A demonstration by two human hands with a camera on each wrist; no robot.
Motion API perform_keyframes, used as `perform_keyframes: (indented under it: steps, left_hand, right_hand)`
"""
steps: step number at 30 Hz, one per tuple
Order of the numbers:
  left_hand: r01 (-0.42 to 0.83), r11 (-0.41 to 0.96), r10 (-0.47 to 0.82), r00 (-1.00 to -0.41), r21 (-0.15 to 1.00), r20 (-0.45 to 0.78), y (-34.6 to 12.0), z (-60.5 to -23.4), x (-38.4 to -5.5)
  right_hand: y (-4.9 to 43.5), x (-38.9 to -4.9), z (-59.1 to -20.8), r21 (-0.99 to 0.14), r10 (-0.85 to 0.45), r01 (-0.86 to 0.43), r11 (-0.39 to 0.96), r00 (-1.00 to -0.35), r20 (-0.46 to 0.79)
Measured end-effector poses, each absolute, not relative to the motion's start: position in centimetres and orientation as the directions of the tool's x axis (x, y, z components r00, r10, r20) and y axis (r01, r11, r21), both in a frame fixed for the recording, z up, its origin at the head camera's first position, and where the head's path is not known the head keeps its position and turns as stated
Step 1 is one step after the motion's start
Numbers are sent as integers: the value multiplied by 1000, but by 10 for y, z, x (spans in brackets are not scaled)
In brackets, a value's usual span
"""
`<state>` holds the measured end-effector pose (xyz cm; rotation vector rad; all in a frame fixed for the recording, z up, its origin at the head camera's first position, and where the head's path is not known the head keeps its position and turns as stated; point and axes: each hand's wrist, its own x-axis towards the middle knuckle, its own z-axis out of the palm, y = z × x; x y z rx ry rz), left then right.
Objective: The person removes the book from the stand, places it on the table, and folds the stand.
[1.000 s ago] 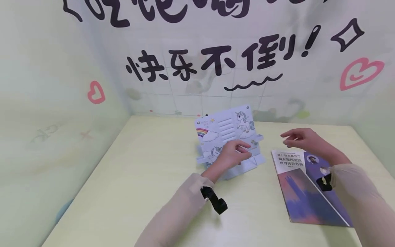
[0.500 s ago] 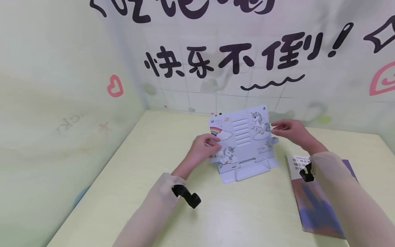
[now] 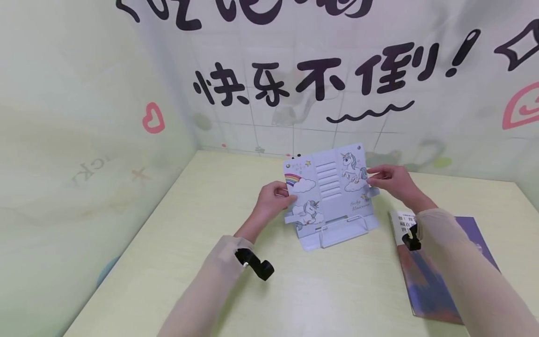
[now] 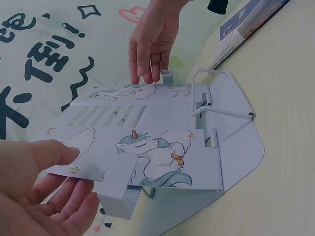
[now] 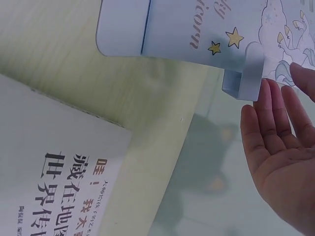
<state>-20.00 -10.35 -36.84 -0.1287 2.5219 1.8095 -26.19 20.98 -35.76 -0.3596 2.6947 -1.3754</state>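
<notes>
A white metal book stand (image 3: pixel 330 201) with unicorn and rainbow drawings leans upright on the table, its wire page holder at the front. My left hand (image 3: pixel 271 201) grips its left edge. In the left wrist view, the left thumb (image 4: pixel 56 151) lies on the front panel and the fingers curl behind it. My right hand (image 3: pixel 393 180) holds the right edge above the side clip (image 5: pixel 251 71). In the right wrist view, its thumb is over the front and its fingertips reach behind the panel.
To the right of the stand, a book (image 3: pixel 433 276) with a blue and purple cover lies flat, partly under my right forearm. A wall sheet (image 3: pixel 261 135) with black lettering rises behind the pale table (image 3: pixel 202 187).
Both hands have come to the stand's two side edges, the left moving off its front and the right coming over from above the book. Both now hold it; the view has swung left.
</notes>
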Motion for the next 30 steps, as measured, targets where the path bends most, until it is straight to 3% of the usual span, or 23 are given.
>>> perform_keyframes:
  steps: [11,19,30]
  left_hand:
    - [-81,235,-87,-994,969,-62,-96,-375,-206]
    - [-79,186,-27,-997,979,-75,-97,-376,-205]
    - [-81,226,92,-990,971,-104,-93,-374,-188]
  right_hand:
    - [201,-269,-371,-855,-151,-146,497,-985,80]
    - [194,-274,-372,-825,-131,-165,541,-985,111]
    - [180,-280,-365,-832,-151,-170,528,-983,105]
